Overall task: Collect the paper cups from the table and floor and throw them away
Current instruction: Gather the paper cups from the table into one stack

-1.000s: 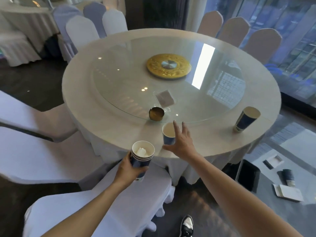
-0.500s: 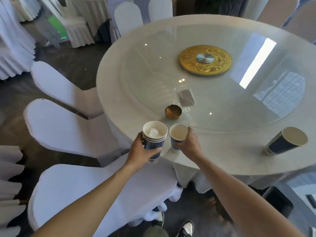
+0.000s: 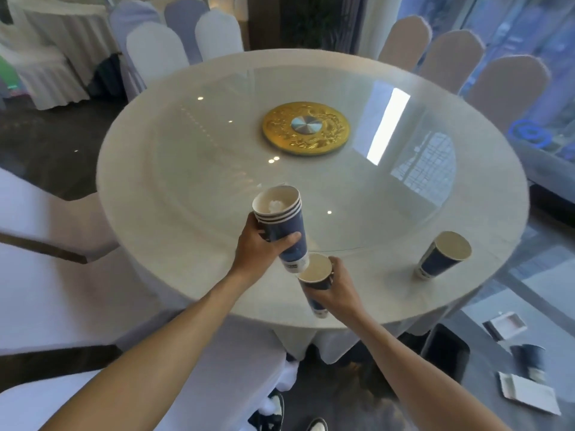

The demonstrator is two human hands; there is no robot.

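Note:
My left hand [image 3: 259, 247] grips a stack of several nested blue paper cups [image 3: 281, 220], tilted, with crumpled white paper inside the top one. The stack's base touches the rim of a single blue paper cup [image 3: 315, 275], which my right hand [image 3: 337, 289] holds just above the near edge of the round table [image 3: 161, 194]. Another blue paper cup [image 3: 443, 255] stands upright on the table to the right. One more blue cup [image 3: 530, 357] lies on the floor at the lower right.
A gold disc [image 3: 306, 127] sits at the middle of the glass turntable. White-covered chairs [image 3: 56, 293] crowd the left and near side, beige ones [image 3: 510, 82] the far right. Paper scraps [image 3: 529, 391] and a small box [image 3: 505, 323] lie on the floor at right.
My right hand lifted the single cup off the table. My left hand raised and tilted the stack over it, base against the single cup's rim. The small brass dish is hidden behind the stack.

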